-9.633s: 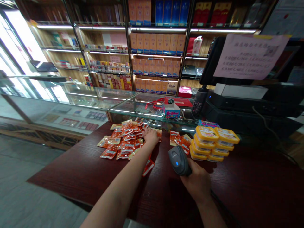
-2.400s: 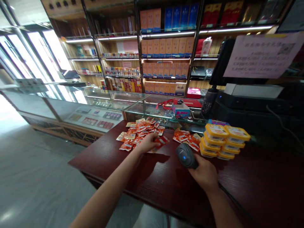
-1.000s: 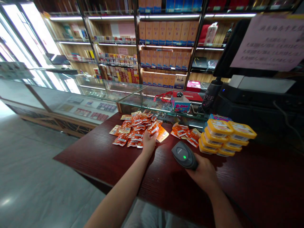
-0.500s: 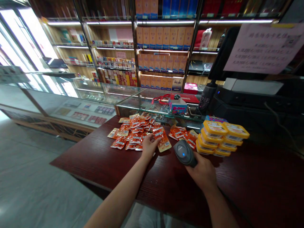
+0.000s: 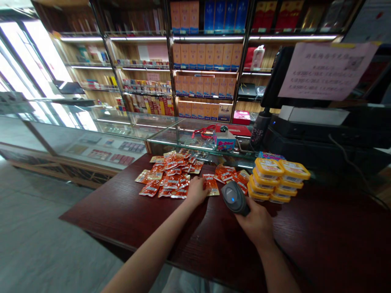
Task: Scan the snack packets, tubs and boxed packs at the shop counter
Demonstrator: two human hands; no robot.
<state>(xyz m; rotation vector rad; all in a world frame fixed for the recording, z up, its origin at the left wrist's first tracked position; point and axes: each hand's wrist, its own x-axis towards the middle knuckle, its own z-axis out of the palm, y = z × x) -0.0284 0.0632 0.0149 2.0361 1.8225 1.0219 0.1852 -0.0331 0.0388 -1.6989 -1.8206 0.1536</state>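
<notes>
My left hand [image 5: 197, 190] is closed on the edge of an orange snack packet [image 5: 211, 185], low over the dark wooden counter [image 5: 195, 240]. Left of it lies a loose heap of similar orange snack packets [image 5: 172, 175], some turned to their pale backs. My right hand [image 5: 256, 221] grips a grey handheld barcode scanner [image 5: 233, 197] with a blue light on top. The scanner's head points toward the packet in my left hand. Behind the scanner is a smaller group of orange packets [image 5: 227, 173]. The scanner's handle is mostly covered by my fingers.
Yellow-lidded plastic tubs [image 5: 276, 181] stand stacked right of the scanner. Behind the counter are a glass display case [image 5: 165, 136], a small blue and pink box [image 5: 224, 140] and a monitor with a pink notice [image 5: 326, 71]. A cable trails from my right wrist.
The packet in my left hand has moved lower and lies flatter, with my left hand slightly to the right. The scanner stays in my right hand. The whole view has shifted a little.
</notes>
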